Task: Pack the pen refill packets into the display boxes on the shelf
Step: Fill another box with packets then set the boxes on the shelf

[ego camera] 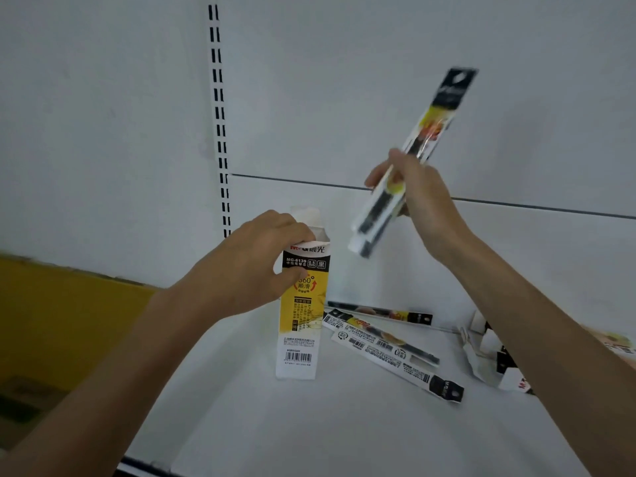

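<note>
A tall white, yellow and black display box [300, 318] stands upright on the white shelf [309, 425], its top flap open. My left hand [254, 266] grips its upper left side. My right hand [416, 197] holds a long pen refill packet [413, 160] tilted in the air, up and to the right of the box's open top. The packet's lower end hangs just right of the opening, outside the box. Three more refill packets [395, 359] lie flat on the shelf to the right of the box.
Another display box [495, 359] lies on its side at the right, partly hidden by my right forearm. A slotted upright rail [220, 132] runs up the white back panel. A yellow surface [58, 311] lies beyond the shelf's left end.
</note>
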Demonstrator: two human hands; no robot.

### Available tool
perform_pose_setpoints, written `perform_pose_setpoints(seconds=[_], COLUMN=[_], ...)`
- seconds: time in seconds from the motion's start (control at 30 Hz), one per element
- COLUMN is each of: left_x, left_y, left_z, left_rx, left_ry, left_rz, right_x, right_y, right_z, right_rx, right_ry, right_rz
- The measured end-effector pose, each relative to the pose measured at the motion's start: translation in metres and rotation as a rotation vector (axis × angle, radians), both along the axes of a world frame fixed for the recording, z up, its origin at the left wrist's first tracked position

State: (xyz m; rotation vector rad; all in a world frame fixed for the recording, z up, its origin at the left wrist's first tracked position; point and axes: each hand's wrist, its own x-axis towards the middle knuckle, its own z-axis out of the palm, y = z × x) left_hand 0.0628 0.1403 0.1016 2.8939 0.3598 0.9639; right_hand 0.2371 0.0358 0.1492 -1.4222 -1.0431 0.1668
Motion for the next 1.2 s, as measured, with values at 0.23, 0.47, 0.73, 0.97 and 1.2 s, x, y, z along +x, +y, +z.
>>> perform_pose_setpoints(seconds=[0.23,0.47,0.73,0.97,1.2], left_x=[-0.001,-0.001,-0.001,-0.002,0.001], left_y=[-0.005,-0.008,-0.008,-0.005,-0.003], left_z=[-0.005,-0.006,-0.012,-0.014,-0.013], left_rx=[-0.018,-0.002,-0.018,0.032,0.081], left_ry=[-0.032,-0.022,-0.054,-0.105,-0.139], left_rz=[-0.011,-0.018,0.015,-0.011,-0.019], right_x=[-0.015,-0.017,-0.015,-0.015,-0.023], right_y=[0.006,0.019,0.020,0.017,0.014], right_z=[0.014,0.001,0.004,-0.001,-0.008], right_rx=[0.138,-0.413,-0.227,-0.250,-0.492], right_ry=[-0.174,-0.550,-0.338,-0.259,-0.543], right_rz=[0.119,0.158,0.184,0.258,0.243])
